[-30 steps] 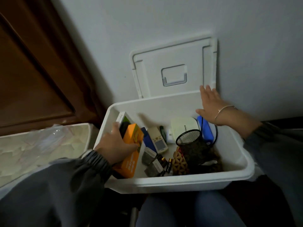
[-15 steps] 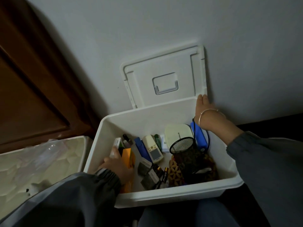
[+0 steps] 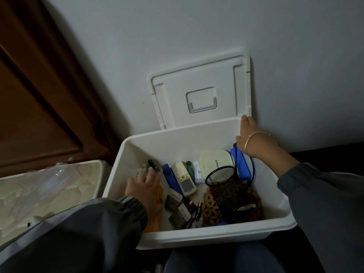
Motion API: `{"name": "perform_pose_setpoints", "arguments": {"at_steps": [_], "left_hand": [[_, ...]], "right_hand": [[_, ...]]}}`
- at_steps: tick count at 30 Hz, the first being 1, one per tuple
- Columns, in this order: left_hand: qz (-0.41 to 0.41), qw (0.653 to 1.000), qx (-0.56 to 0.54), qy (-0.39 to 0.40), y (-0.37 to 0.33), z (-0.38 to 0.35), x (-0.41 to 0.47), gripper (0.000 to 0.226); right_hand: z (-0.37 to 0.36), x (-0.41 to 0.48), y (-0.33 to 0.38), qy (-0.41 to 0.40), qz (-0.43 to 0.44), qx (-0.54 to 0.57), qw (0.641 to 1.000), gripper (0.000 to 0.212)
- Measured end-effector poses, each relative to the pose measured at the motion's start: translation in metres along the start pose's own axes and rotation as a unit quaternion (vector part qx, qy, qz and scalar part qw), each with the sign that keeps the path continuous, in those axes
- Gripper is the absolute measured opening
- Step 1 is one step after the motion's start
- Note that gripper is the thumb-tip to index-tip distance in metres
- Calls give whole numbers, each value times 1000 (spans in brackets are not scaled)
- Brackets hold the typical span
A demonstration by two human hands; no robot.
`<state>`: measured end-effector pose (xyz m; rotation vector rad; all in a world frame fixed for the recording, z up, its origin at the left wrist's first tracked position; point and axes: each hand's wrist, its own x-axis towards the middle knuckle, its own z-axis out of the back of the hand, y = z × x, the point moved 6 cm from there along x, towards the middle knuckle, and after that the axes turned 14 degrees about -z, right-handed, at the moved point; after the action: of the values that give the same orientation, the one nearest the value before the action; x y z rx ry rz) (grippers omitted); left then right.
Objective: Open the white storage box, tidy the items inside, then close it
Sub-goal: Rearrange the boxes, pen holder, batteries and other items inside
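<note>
The white storage box [image 3: 216,236] stands open on my lap, its lid [image 3: 201,93] leaning upright against the wall behind it. My left hand [image 3: 144,186] is down inside the left end, pressing on an orange box [image 3: 157,213] that lies flat along the left wall, fingertips on a white packet. My right hand [image 3: 254,138] rests over the box's back right corner rim, fingers curled on it. Inside lie a black mesh cup [image 3: 223,183], a white remote [image 3: 184,179], a blue case [image 3: 241,166], a white device [image 3: 215,162] and batteries [image 3: 198,210].
A cream bin lined with clear plastic [image 3: 49,186] stands to the left of the box. A brown wooden door [image 3: 39,95] fills the left side. The grey wall [image 3: 197,36] is right behind the lid. My knees are under the box.
My left hand has pushed the orange box from upright down flat into the left end. My right hand slid from the lid's edge down onto the box's back right corner.
</note>
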<state>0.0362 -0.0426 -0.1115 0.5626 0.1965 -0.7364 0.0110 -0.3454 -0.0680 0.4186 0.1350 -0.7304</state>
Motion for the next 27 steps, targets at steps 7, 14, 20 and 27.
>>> {"name": "perform_pose_setpoints", "arguments": {"at_steps": [7, 14, 20, 27], "left_hand": [[-170, 984, -42, -28, 2, -14, -5, 64], [-197, 974, -9, 110, -1, -34, -6, 86], [-184, 976, -70, 97, -5, -29, 5, 77], [-166, 976, -127, 56, 0, -27, 12, 65]], "right_hand": [[-3, 3, -1, -1, 16, -18, 1000, 73], [-3, 4, -2, -19, 24, -36, 999, 76], [-2, 4, -1, -27, 31, -34, 999, 77], [-2, 7, -1, -38, 34, -19, 998, 79]]}}
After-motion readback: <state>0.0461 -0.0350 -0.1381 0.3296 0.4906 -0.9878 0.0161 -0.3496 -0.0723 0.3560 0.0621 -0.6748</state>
